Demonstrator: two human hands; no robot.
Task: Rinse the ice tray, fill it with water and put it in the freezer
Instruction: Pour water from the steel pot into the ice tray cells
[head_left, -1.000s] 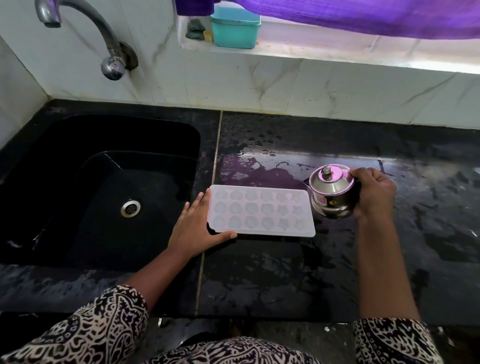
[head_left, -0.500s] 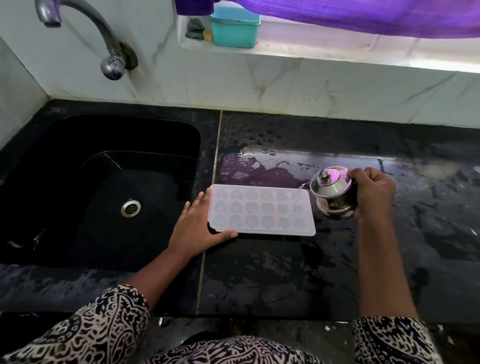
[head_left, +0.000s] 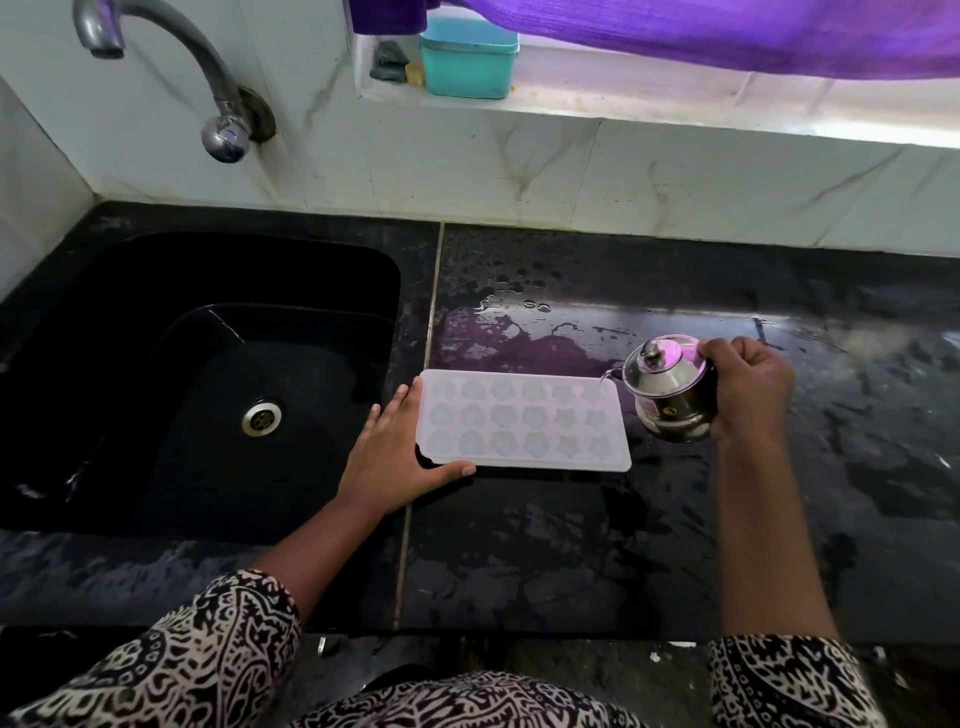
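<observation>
A translucent white ice tray (head_left: 522, 420) with star-shaped cells lies flat on the wet black counter (head_left: 571, 545), just right of the sink. My left hand (head_left: 395, 460) rests open against the tray's left end, fingers straight along the edge and thumb along the near edge. My right hand (head_left: 748, 387) grips a small lidded steel pot (head_left: 667, 387) with a thin spout. The pot is lifted off the counter and tilted left, its spout over the tray's far right corner. No stream of water shows.
A black sink (head_left: 197, 384) with a steel drain lies to the left, under a curved steel tap (head_left: 171, 62). A teal box (head_left: 469, 57) stands on the window ledge beneath a purple cloth (head_left: 727, 36). Water pools on the counter behind the tray.
My right hand has lifted the steel pot off the counter and tilted it left, bringing the spout over the tray's right corner. My left hand and the tray have stayed put.
</observation>
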